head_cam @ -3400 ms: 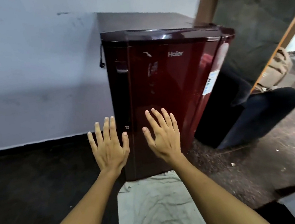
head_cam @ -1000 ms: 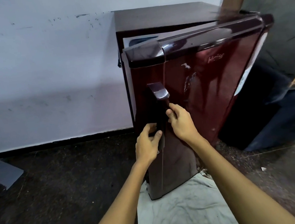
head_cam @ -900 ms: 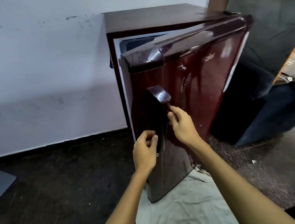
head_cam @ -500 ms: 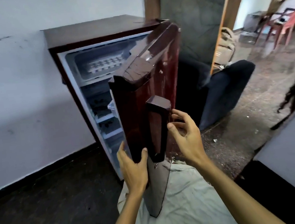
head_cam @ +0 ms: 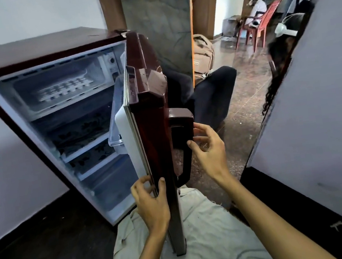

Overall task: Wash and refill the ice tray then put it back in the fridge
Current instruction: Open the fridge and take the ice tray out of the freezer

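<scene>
Fridge door edge-on, left hand gripping its edge, right hand loose beside handle, ice tray hazy.

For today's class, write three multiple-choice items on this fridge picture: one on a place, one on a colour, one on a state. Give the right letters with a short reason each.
1. Where is the ice tray?
A. In the top freezer compartment
B. On the cloth on the floor
C. In the right hand

2. What colour is the outside of the fridge door?
A. White
B. Dark red
C. Green

3. What state is the fridge door in?
A. Shut
B. Taken off
C. Swung wide open

Answers:
1 A: the white tray lies flat in the uppermost compartment of the fridge.
2 B: its glossy outer face and door handle are dark red.
3 C: the shelves are in full view, and the left hand grips the door's edge while the right hand is by the handle.
</scene>
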Demonstrator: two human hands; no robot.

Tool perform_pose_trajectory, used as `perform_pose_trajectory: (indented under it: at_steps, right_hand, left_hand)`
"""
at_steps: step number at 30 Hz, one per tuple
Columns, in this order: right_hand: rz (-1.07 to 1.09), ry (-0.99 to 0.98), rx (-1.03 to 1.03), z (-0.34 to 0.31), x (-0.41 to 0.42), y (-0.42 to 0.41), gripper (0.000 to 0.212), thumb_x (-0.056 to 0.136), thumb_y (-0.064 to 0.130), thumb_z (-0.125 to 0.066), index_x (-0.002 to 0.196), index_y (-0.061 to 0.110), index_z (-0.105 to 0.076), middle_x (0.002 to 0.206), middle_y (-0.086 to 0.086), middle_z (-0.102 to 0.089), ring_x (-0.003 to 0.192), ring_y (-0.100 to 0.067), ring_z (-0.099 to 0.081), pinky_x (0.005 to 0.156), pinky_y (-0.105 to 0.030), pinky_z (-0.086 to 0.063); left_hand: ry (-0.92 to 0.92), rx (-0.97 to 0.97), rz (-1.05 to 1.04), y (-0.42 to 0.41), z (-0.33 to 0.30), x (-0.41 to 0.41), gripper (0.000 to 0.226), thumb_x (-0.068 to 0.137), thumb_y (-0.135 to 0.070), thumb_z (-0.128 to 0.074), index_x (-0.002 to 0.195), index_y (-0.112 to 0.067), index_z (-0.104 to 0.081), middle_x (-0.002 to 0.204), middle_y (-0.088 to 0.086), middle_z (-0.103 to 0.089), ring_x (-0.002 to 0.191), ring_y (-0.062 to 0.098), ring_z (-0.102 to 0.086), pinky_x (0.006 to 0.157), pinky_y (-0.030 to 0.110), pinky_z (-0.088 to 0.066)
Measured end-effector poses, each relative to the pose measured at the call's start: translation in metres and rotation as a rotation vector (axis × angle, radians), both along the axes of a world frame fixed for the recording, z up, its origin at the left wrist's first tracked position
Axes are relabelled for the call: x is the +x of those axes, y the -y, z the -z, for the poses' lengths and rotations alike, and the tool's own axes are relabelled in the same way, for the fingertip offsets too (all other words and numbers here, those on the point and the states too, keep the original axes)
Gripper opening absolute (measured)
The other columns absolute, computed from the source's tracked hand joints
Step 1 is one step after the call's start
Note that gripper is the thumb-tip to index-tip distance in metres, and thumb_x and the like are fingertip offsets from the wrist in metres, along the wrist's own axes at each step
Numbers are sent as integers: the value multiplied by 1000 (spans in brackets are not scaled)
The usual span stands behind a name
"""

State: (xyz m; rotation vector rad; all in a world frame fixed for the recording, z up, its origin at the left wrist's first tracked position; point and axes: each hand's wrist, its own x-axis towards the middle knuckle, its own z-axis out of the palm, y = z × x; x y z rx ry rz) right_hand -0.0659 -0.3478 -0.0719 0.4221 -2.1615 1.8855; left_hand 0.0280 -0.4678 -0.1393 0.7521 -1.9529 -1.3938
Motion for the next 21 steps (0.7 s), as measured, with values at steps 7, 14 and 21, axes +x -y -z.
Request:
perform_pose_trajectory:
  at_steps: [7, 14, 21]
  right_hand:
    - [10, -7, 8, 6, -36, -51, 40, 85, 4, -65, 117, 27, -58, 110, 3, -64, 93, -7, -65, 78, -18, -53]
    - [28, 29, -14, 8, -75, -101, 32, 88, 4, -61, 116, 19, -59, 109, 0, -64, 91, -1, -64, 79, -14, -52]
    - [23, 64, -48, 6, -99, -142, 31, 87, 12, -64, 109, 33, -56, 113, 1, -62, 96, -5, -62, 79, -15, -52]
  left_hand:
    - [27, 44, 16, -53, -2, -23, 57, 80, -28, -74, 126, -17, -43, 120, -7, -47, 80, 3, -61, 73, 32, -49]
    - [65, 27, 75, -100, -10, -57, 75, 74, -31, -79, 136, -15, -40, 123, -4, -44, 79, 6, -59, 72, 26, -50]
    - [100, -75, 20, -149, -19, -93, 82, 69, -35, -82, 134, -13, -37, 130, 3, -42, 83, 1, -48, 71, 29, -40]
